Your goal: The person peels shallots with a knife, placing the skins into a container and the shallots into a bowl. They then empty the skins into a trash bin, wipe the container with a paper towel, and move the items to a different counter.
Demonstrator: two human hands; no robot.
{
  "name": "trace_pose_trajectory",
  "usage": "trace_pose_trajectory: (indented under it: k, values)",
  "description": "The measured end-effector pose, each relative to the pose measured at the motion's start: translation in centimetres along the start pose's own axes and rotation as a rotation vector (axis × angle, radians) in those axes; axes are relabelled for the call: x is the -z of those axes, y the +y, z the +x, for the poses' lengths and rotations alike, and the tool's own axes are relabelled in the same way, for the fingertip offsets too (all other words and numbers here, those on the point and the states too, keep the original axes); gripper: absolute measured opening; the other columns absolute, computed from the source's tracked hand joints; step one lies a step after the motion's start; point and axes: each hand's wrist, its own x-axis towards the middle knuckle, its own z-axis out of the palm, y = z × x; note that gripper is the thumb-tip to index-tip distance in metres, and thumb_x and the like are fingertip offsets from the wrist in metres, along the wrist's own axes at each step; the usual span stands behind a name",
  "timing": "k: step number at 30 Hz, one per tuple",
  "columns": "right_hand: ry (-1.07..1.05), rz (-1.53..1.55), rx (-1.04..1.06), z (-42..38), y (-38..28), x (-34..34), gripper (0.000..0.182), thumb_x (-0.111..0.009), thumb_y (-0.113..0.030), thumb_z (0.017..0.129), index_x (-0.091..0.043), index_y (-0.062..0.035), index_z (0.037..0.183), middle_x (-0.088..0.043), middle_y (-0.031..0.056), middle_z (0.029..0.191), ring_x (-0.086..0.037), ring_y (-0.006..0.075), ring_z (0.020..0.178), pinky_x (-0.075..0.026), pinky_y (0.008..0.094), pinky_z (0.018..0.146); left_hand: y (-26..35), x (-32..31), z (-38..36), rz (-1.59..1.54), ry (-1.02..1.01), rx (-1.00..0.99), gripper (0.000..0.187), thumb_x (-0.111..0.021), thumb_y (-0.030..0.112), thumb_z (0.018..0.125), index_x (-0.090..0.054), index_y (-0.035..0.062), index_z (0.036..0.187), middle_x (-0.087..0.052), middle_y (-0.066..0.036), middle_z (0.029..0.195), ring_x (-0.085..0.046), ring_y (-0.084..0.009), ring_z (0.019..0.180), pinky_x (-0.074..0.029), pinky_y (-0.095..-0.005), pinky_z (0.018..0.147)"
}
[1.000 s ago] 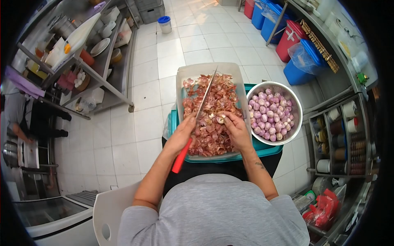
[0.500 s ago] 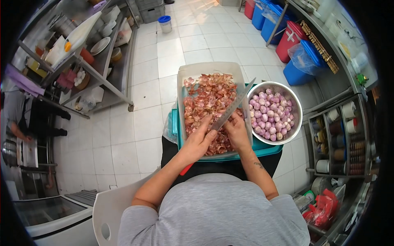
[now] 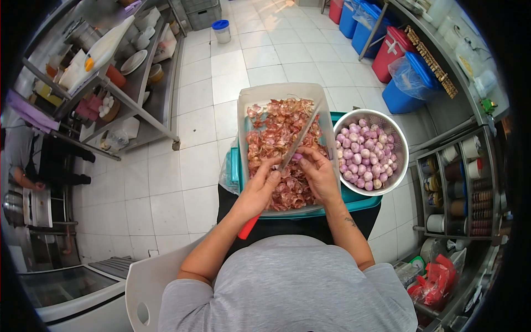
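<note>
My left hand (image 3: 261,187) is closed round a large knife near the lower end of its blade (image 3: 303,134). Its red handle (image 3: 250,227) sticks out below my wrist. The blade slants up and to the right, seen nearly edge-on. In my right hand (image 3: 319,176) a small purple shallot (image 3: 297,157) is pinched between the fingers, close beside the blade. Both hands are over a pale plastic tub (image 3: 246,95) filled with loose reddish-brown shallot skins (image 3: 279,130). To the right, a perforated metal colander (image 3: 402,169) holds many peeled shallots (image 3: 365,152).
A teal tray (image 3: 354,206) lies under the tub. Steel shelving (image 3: 166,124) with dishes stands at left, beside another person in dark trousers (image 3: 61,157). Blue and red bins (image 3: 409,91) line the right, above a spice rack (image 3: 456,188). A white bucket (image 3: 222,34) stands ahead.
The knife blade has swung left and turned more edge-on. My right hand has turned and its fingers have lifted slightly, bringing the shallot into sight.
</note>
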Motion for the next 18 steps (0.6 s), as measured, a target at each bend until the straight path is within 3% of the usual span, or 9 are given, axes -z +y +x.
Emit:
trace_pose_trajectory:
  k: [3, 6, 8, 11, 14, 17, 18]
  values:
    - [0.033, -0.046, 0.027, 0.1, 0.6, 0.1, 0.027, -0.058, -0.004, 0.091, -0.055, 0.0029, 0.117, -0.062, 0.0075, 0.109, -0.059, 0.0134, 0.101, -0.048, 0.0275, 0.089, -1.2, -0.8, 0.6, 0.143, 0.009, -0.074, 0.053, -0.039, 0.036, 0.100, -0.028, 0.0091, 0.145, -0.050, -0.007, 0.091, -0.049, -0.0104, 0.055, -0.041, -0.0225, 0.050]
    - [0.080, -0.088, 0.056, -0.1, 0.7, 0.0, 0.027, -0.059, -0.004, 0.091, -0.056, 0.0029, 0.116, -0.063, 0.0073, 0.108, -0.060, 0.0134, 0.099, -0.047, 0.0270, 0.089, -1.6, -1.3, 1.1, 0.352, 0.053, -0.198, 0.054, -0.040, 0.034, 0.100, -0.028, 0.0045, 0.144, -0.054, -0.015, 0.112, -0.059, -0.0208, 0.086, -0.047, -0.0284, 0.074]
    - [0.096, -0.088, 0.051, -0.1, 0.6, -0.1, 0.026, -0.058, -0.004, 0.090, -0.056, 0.0031, 0.116, -0.063, 0.0074, 0.108, -0.060, 0.0134, 0.099, -0.047, 0.0271, 0.089, -2.2, -1.9, 1.6, 0.456, 0.134, -0.388, 0.055, -0.041, 0.032, 0.100, -0.029, 0.0015, 0.143, -0.050, -0.022, 0.129, -0.054, -0.0292, 0.115, -0.042, -0.0340, 0.096]
    - [0.105, -0.166, 0.061, -0.1, 0.7, 0.2, 0.026, -0.058, -0.003, 0.090, -0.056, 0.0040, 0.115, -0.063, 0.0075, 0.107, -0.060, 0.0133, 0.098, -0.047, 0.0274, 0.089, -0.4, -2.0, 1.2, 0.254, 0.036, -0.229, 0.054, -0.042, 0.030, 0.099, -0.031, -0.0019, 0.141, -0.037, -0.025, 0.142, -0.029, -0.0328, 0.137, -0.023, -0.0367, 0.111]
    - [0.075, -0.194, 0.034, -0.1, 1.2, 0.8, 0.025, -0.058, -0.002, 0.090, -0.056, 0.0049, 0.114, -0.062, 0.0079, 0.108, -0.060, 0.0136, 0.099, -0.047, 0.0277, 0.089, -1.4, -2.2, 1.4, 0.382, 0.100, -0.313, 0.054, -0.042, 0.032, 0.099, -0.032, -0.0003, 0.141, -0.044, -0.029, 0.132, -0.044, -0.0393, 0.125, -0.034, -0.0393, 0.103]
    - [0.071, -0.209, 0.005, -0.3, 1.1, 0.2, 0.024, -0.058, -0.003, 0.090, -0.056, 0.0051, 0.113, -0.062, 0.0082, 0.107, -0.059, 0.0133, 0.098, -0.047, 0.0271, 0.088, -1.2, -2.2, 1.4, 0.334, 0.124, -0.218, 0.052, -0.041, 0.032, 0.099, -0.035, 0.0000, 0.140, -0.046, -0.029, 0.131, -0.046, -0.0386, 0.122, -0.035, -0.0387, 0.102]
    - [0.062, -0.195, -0.006, -0.4, 1.0, -0.2, 0.024, -0.058, -0.003, 0.090, -0.056, 0.0044, 0.113, -0.062, 0.0077, 0.107, -0.059, 0.0134, 0.098, -0.047, 0.0266, 0.088, -1.9, -2.0, 1.7, 0.305, 0.125, -0.187, 0.049, -0.040, 0.031, 0.100, -0.037, 0.0018, 0.139, -0.049, -0.022, 0.121, -0.051, -0.0310, 0.106, -0.039, -0.0342, 0.090]
